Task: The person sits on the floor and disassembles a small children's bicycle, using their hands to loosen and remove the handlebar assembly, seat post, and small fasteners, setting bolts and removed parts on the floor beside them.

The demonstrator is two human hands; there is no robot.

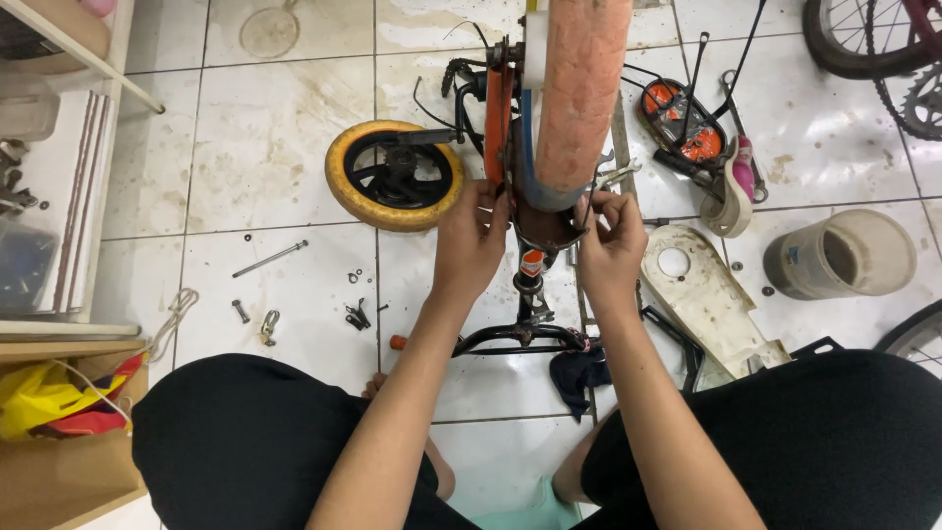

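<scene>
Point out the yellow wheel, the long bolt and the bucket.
Yellow wheel (345,186): head view, left tyre rim.
Long bolt (270,259): head view, mid shaft.
Bucket (883,250): head view, outer wall.

Stained white floor tiles (294,147), a wooden shelf (69,329) at the left.

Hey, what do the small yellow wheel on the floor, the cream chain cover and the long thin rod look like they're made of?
The small yellow wheel: seemingly matte rubber or foam tyre on a black moulded plastic hub. The cream chain cover looks like moulded plastic, scuffed and grimy, with a round cut-out. The long thin rod looks like bare metal, grey with a dull shine. Both hands, left and right, grip dark parts under the upright orange tyre.
</scene>
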